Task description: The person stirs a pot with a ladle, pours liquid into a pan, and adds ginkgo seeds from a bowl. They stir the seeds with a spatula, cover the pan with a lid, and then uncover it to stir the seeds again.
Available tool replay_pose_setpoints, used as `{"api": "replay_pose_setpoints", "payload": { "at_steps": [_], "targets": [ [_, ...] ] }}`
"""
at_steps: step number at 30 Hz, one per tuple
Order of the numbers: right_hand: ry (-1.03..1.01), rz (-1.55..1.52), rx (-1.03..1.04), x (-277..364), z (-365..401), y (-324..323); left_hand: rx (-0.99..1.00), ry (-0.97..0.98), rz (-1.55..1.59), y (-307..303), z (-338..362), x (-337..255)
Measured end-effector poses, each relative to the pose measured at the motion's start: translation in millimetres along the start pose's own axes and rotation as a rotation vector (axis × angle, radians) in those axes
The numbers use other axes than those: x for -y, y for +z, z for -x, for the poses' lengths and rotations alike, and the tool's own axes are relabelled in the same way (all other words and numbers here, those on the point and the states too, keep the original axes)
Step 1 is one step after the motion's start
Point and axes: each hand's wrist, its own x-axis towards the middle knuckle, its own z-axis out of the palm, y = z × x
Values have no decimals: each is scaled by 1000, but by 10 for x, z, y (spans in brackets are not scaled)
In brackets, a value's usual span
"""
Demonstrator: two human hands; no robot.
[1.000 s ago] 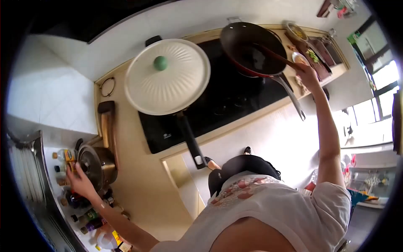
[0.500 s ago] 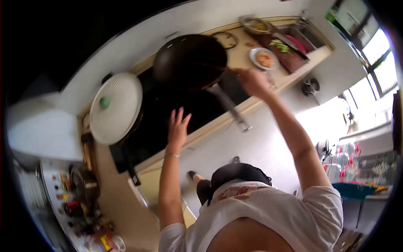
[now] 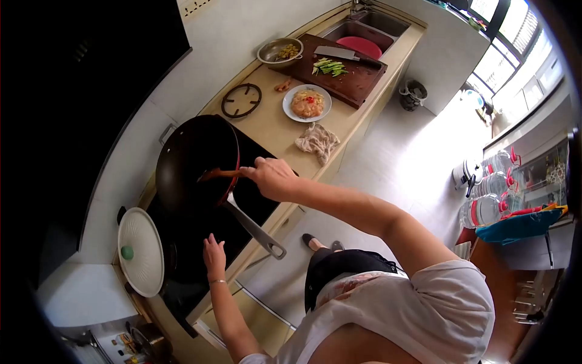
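My right hand [image 3: 273, 178] grips the handle of a wooden spatula [image 3: 215, 174], its head dipping into a dark wok [image 3: 182, 151]. The wok sits on the black stovetop [image 3: 257, 148], its long metal handle pointing toward my body. What lies inside the wok is too dark to make out. Over the front of the stovetop hovers my left hand [image 3: 214, 255], empty, fingers stretched out. Left of it, a white ribbed lid with a green knob [image 3: 140, 252] covers a second pan whose dark edge shows.
Right of the stove are a pan support ring [image 3: 241, 101], a plate of sliced meat [image 3: 315, 96], a crumpled cloth [image 3: 317, 142] and a metal bowl [image 3: 273, 50]. A cleaver [image 3: 336, 53] and cut green vegetables [image 3: 329, 67] lie on the cutting board [image 3: 357, 88], beside the sink [image 3: 388, 23].
The camera view has shifted and sharpened, placing the counter items more centrally. My right hand now shows nearer the wok's handle, with the spatula visible inside the wok. My left hand stays open over the stove.
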Motion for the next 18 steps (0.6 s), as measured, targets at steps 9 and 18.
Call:
{"api": "replay_pose_setpoints", "payload": {
  "at_steps": [9, 18],
  "targets": [
    [-21, 1, -37, -112, 26, -58, -127, -126, -73, 50, -40, -10],
    [-81, -55, -35, -319, -23, -120, -365, -301, -116, 17, 166, -146]
  ]
}}
